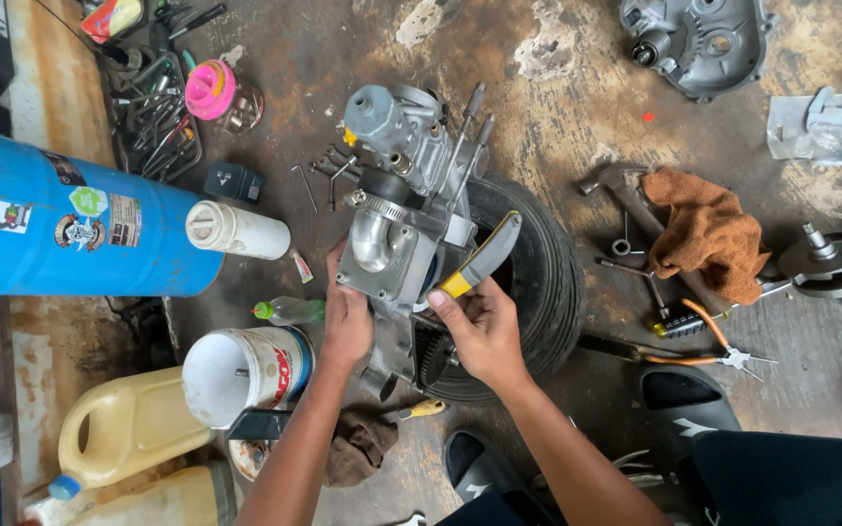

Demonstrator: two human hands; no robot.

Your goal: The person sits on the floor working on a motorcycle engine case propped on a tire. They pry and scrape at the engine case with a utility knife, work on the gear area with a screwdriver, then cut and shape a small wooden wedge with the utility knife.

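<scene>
My right hand [484, 331] has its fingers [442, 302] pinched around the yellow end of a grey-and-yellow tool [484, 258]. The tool's long axis runs on a diagonal, from the yellow end at my fingertips up and to the right, where the grey end points away from me across the hole of the tyre. My left hand [346, 321] has its fingers pressed together against the lower left edge of the engine assembly [401, 229], holding it there. The engine assembly lies on a black tyre [543, 282] on the floor, its long axis running from near my hands upward, with the carburettor end [382, 112] farthest from me. A curved metal pipe [370, 244] sits just above my left hand, and the tool lies just beside the engine's right edge.

Around this, a white spray can [236, 230] lies on its side to the left, touching the blue drum [70, 224]. A green-capped bottle [289, 311] and a white bucket [241, 375] lie near my left forearm. To the right, well apart, an orange rag [708, 234] covers part of a hammer [626, 190], with orange-handled pliers [704, 341] below it. A brown cloth [358, 448] and a yellow-handled screwdriver [421, 410] lie under my arms.
</scene>
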